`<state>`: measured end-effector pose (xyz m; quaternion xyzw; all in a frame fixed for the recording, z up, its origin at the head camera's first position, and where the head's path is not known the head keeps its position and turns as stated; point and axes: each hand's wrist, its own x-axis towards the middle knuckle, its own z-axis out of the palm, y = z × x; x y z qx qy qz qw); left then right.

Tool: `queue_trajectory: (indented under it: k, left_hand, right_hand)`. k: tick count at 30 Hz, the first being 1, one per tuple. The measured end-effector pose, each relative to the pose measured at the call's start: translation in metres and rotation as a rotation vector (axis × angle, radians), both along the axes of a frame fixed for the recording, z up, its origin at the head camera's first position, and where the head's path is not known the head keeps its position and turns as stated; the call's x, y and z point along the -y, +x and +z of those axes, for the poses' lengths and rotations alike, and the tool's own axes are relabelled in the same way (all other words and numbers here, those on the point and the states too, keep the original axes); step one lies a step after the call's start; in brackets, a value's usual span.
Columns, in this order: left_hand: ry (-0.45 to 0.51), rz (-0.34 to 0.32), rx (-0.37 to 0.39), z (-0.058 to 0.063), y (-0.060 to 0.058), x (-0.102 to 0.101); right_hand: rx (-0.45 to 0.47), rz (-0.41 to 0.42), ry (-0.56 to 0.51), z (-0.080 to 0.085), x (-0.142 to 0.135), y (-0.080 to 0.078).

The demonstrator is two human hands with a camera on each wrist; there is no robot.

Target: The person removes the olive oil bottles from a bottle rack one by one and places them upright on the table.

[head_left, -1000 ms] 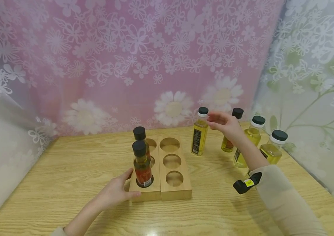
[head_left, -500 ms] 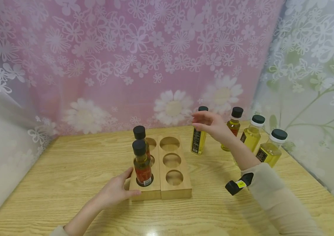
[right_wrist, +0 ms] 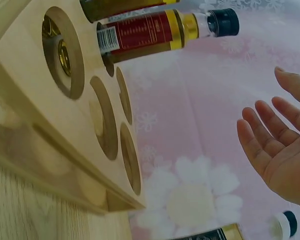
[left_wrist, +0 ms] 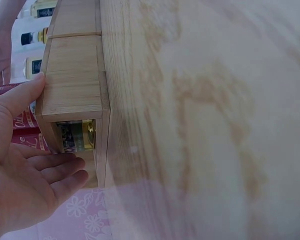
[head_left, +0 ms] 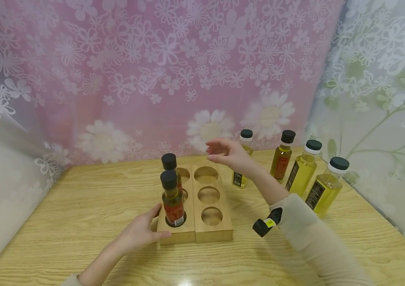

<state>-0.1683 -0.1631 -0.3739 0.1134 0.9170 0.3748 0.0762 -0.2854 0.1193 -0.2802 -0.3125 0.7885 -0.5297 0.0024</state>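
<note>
A pale wooden bottle rack (head_left: 214,235) with two rows of round holes stands on the table. Two dark-capped oil bottles with red labels are upright in its left row, the nearer bottle (head_left: 173,206) partly covering the farther bottle (head_left: 169,161). My left hand (head_left: 139,232) holds the rack's near left corner, thumb on the front face and fingers along the left side. My right hand (head_left: 232,157) hovers over the rack's far right end, holding nothing, its fingers loosely bent. Behind it, partly hidden, stands a yellow oil bottle (head_left: 238,180) with a dark green cap.
To the right stand a red-labelled oil bottle (head_left: 282,163) and two yellow oil bottles, the farther bottle (head_left: 301,171) and the nearer bottle (head_left: 325,188). A pink floral curtain (head_left: 134,79) hangs along the table's back edge. My right forearm crosses in front of the bottles.
My right hand has moved left, past the yellow oil bottle to above the rack's far right end, with nothing in it. My left hand and the rack stay put.
</note>
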Motion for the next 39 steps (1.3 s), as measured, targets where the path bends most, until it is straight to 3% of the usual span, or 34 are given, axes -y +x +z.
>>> queue_trajectory:
  k: [22,29,39]
  left_hand:
    - [-0.024,0.004,-0.006,0.000,0.000,0.000]
    - [-0.005,0.001,-0.008,0.001,0.001,0.000]
    - [-0.004,-0.002,-0.009,-0.001,0.000,0.001]
  right_hand:
    - [-0.037,0.152,0.151,-0.019,0.066,-0.008]
    - [-0.013,0.212,0.143,-0.022,0.079,-0.008]
    - [-0.001,0.219,0.149,-0.029,0.087,-0.008]
